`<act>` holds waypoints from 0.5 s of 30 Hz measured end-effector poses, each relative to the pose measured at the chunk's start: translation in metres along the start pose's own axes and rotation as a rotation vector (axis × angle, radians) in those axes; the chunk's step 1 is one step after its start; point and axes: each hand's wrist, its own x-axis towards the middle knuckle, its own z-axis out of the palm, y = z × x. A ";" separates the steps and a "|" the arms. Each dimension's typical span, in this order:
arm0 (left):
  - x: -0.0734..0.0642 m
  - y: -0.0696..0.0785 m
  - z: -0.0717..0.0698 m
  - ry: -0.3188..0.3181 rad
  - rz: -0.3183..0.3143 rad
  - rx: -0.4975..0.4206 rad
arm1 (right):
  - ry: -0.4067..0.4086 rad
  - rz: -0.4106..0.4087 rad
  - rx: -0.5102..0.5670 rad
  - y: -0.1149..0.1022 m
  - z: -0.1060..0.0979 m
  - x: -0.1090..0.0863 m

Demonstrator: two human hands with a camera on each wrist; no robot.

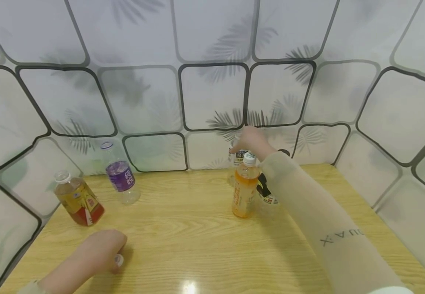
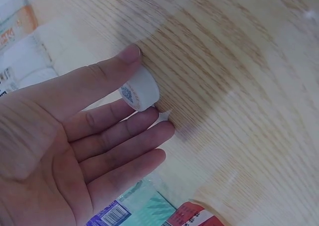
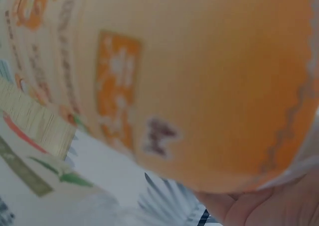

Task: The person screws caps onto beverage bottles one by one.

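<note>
At the table's near left, my left hand (image 1: 100, 251) pinches a white bottle cap (image 2: 142, 89) between thumb and fingers; its other fingers are extended. My right hand (image 1: 252, 142) reaches to the back and grips the top of a clear bottle (image 1: 231, 173) with a black-and-white label, partly hidden by the hand and the bottle in front. That front one is an orange drink bottle (image 1: 244, 194) with a white cap on, upright just below my right wrist. Its orange label (image 3: 209, 86) fills the right wrist view, with only some right-hand fingers showing at the lower edge.
At the left stand an uncapped bottle (image 1: 80, 200) of reddish-brown drink with a yellow label and an uncapped clear bottle (image 1: 121, 176) with a purple label. Another clear bottle (image 1: 270, 200) is mostly hidden behind my right forearm. Patterned walls (image 1: 212, 98) enclose the wooden table (image 1: 183, 237).
</note>
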 end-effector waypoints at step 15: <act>-0.002 0.000 0.000 -0.013 -0.005 0.026 | 0.125 -0.011 0.094 -0.003 -0.012 -0.008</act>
